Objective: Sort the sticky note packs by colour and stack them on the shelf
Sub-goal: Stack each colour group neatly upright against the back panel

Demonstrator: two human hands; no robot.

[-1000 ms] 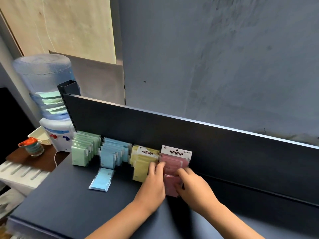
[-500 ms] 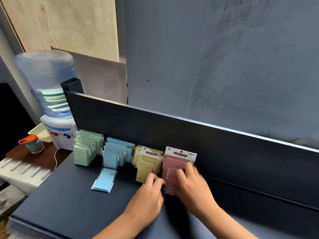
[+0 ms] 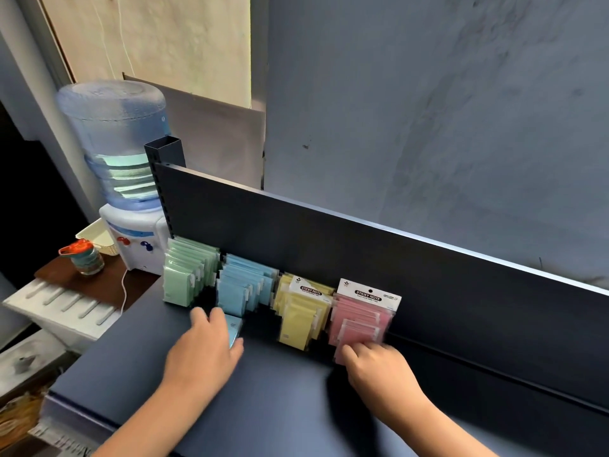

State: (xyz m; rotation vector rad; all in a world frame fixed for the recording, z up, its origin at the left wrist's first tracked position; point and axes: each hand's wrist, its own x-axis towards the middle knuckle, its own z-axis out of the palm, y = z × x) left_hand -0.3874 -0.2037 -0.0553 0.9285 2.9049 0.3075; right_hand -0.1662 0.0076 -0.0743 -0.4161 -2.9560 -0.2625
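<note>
4 rows of sticky note packs are stood on edge against the back panel (image 3: 428, 291) of the dark blue shelf (image 3: 263, 407), sorted left to right: green packs (image 3: 184, 278), blue packs (image 3: 240, 288), yellow packs (image 3: 300, 311), pink packs (image 3: 359, 321). White "STICKY NOTE" header cards are seen at the back of the yellow and pink rows. 1 loose blue pack (image 3: 234, 329) is lying flat on the shelf just in front of the blue row, mostly covered by the left hand (image 3: 204, 351); the fingers are laid over it with the thumb at its right edge, and whether it is actually gripped cannot be told. The right hand (image 3: 379, 367) is placed at the front of the pink row, fingertips touching the lower edge of the front pink pack; fingers are bent, blurred, firm pinch not confirmed. Left of the shelf, a water dispenser (image 3: 131, 235) with a blue bottle (image 3: 115, 140) is seen beside a cream basket (image 3: 92, 239) and a jar with an orange lid (image 3: 82, 258) on a brown table (image 3: 99, 288).
</note>
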